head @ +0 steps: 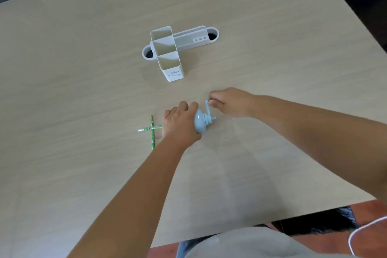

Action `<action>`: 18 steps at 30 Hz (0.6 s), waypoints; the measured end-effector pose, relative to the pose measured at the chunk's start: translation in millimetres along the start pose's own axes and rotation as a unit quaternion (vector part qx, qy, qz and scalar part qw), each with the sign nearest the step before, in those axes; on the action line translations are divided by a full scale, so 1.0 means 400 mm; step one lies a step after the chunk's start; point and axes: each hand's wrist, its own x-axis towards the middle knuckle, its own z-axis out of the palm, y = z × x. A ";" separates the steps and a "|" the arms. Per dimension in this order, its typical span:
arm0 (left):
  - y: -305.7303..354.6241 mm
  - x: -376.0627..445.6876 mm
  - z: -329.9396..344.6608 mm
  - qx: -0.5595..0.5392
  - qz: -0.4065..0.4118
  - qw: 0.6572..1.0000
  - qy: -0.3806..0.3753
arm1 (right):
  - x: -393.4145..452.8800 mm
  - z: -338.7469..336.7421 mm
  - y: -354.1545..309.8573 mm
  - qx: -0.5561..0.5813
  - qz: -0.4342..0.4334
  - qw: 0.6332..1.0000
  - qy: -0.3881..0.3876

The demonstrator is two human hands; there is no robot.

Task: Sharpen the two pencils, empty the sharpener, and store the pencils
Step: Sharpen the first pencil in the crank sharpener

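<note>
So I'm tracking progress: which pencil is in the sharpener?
The crosswise pencil: it runs under the left hand toward the sharpener. The other pencil lies free.

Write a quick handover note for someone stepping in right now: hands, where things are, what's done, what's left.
Left hand grips the blue sharpener on the table. Right hand pinches its crank.
One green pencil appears to run into the sharpener; the other pencil lies crossed under it.
White organizer holds no pencils.
Left: finish sharpening, empty the sharpener, store the pencils.

Left hand (pixel 180 123) grips the blue sharpener (pixel 201 121); right hand (pixel 230 101) pinches its crank (pixel 207 107).
</note>
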 end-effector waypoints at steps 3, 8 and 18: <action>0.002 -0.003 0.007 -0.012 -0.014 1.000 0.007 | 0.031 0.052 0.027 -0.083 0.061 0.994 -0.043; 0.002 -0.001 0.005 -0.011 -0.007 1.000 0.003 | -0.034 0.094 0.011 -0.119 0.032 0.986 -0.115; 0.002 0.004 -0.001 0.007 0.004 1.000 -0.003 | -0.034 -0.021 -0.009 -0.007 0.005 1.000 -0.011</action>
